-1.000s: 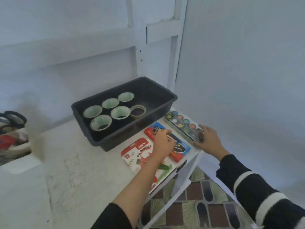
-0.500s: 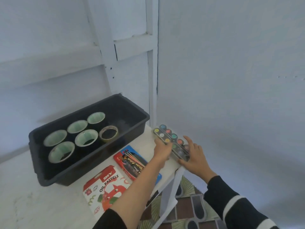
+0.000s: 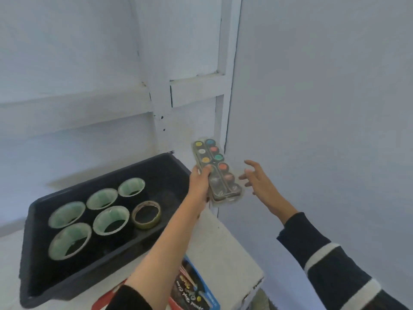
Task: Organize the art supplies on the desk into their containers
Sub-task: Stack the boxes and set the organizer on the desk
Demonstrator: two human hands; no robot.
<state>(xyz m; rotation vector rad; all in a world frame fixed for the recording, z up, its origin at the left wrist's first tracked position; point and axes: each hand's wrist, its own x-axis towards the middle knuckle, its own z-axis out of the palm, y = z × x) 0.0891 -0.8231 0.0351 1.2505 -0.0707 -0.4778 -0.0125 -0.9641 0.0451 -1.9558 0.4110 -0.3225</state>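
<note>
My left hand (image 3: 199, 182) grips a long watercolour paint palette (image 3: 215, 171) with round colour pans, lifted above the desk's far right corner and tilted up toward the wall. Just right of the palette, my right hand (image 3: 257, 180) hovers with fingers spread, holding nothing. A black plastic bin (image 3: 107, 260) sits on the desk to the left. It holds several green-lined tape rolls (image 3: 111, 219) and a yellowish tape roll (image 3: 146, 214). A red-and-blue pen pack (image 3: 194, 289) lies on the desk under my left forearm.
The white desk (image 3: 228, 249) ends at its right edge close to the pale wall. A red box corner (image 3: 105, 298) peeks out at the bottom beside my left sleeve. White wooden framing stands behind the bin.
The palette has left the desk corner and risen in my left hand. My right hand has let go of it and opened. The view has swung up and to the right.
</note>
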